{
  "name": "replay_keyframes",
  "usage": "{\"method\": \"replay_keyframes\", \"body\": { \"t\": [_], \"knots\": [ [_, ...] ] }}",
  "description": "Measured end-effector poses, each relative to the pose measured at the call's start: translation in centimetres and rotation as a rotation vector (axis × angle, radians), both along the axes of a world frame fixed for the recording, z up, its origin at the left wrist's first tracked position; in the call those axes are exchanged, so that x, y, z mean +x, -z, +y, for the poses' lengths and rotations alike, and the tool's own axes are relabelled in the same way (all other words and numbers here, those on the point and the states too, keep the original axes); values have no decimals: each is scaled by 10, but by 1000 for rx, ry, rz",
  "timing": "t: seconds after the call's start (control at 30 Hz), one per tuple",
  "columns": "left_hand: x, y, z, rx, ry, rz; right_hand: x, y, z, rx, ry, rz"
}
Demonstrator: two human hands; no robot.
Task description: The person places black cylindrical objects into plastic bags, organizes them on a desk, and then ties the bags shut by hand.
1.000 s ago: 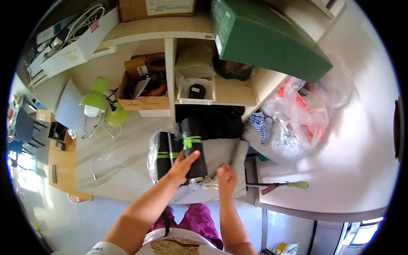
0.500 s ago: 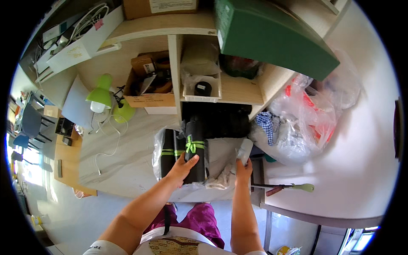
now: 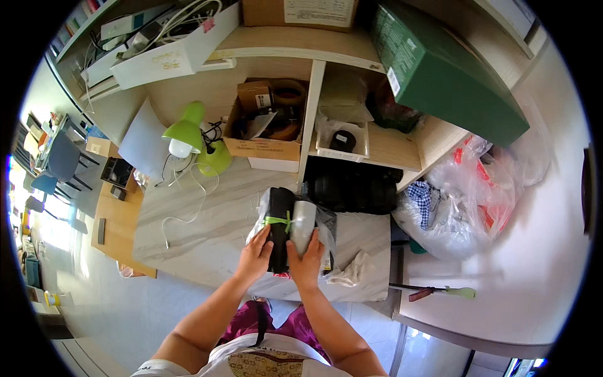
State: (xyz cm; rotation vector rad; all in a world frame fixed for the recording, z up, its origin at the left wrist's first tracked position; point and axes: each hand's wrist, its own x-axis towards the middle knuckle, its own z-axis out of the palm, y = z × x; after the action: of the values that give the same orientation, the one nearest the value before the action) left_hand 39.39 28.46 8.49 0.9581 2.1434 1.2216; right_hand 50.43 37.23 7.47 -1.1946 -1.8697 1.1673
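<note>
Over the marble-patterned desktop [image 3: 182,245], a black roll [image 3: 281,207] tied with a bright green ribbon lies against a pale grey roll [image 3: 304,220]. They look like rolls of plastic bags. My left hand [image 3: 254,256] is closed on the left side of the black roll, fingers along its edge. Round the lower part of the grey roll, my right hand [image 3: 306,256] is closed, pressing it against the black one. Clear plastic wrapping [image 3: 326,229] shows on both sides of the rolls. Whatever lies beneath them is mostly hidden.
A crumpled whitish cloth [image 3: 348,270] lies right of my hands. Behind are a black bag [image 3: 352,186], a green lamp [image 3: 186,132] with a white cable, and shelves holding a cardboard box [image 3: 264,149]. A large green box [image 3: 452,75] juts out overhead; plastic bags [image 3: 477,195] are piled at right.
My right hand has brought the pale grey roll leftward, beside the black roll. My left hand has shifted to the black roll's left side. The whole view has swung left.
</note>
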Motion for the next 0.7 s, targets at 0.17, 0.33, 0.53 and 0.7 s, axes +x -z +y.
{"method": "replay_keyframes", "body": {
  "t": [0.17, 0.33, 0.53, 0.7],
  "knots": [
    [-1, -30, 4, 149, -343, 702, 18, 17, 12, 264, 1, -271],
    [-18, 14, -3, 66, -340, -36, 11, 5, 22, -82, -64, 36],
    [-6, -19, -16, 541, -300, -571, 5, -37, 19, 66, -121, -293],
    [-15, -42, -7, 289, -154, -549, 14, -39, 20, -46, -299, -268]
  ]
}}
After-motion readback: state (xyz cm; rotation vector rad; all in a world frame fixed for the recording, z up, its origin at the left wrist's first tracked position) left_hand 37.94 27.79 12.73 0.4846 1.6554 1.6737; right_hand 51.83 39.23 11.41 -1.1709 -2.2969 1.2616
